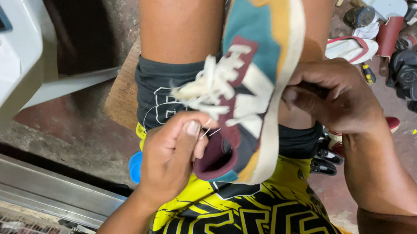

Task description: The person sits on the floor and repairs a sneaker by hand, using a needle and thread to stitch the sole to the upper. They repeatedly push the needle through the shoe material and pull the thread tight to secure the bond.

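Two hands (left point(170, 154), right point(334, 94)) | sneaker point(249, 80) lengthwise, toe away

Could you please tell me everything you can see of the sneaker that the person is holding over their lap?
The sneaker is a multicoloured trainer with teal, mustard, maroon and cream panels, seemingly fabric and suede, cream laces and a pale, worn sole edge. It lies on its side between the knees, toe away from the person, its dark maroon collar opening toward them. The left hand pinches at the collar beside thin pale threads; the right hand grips the sole edge.
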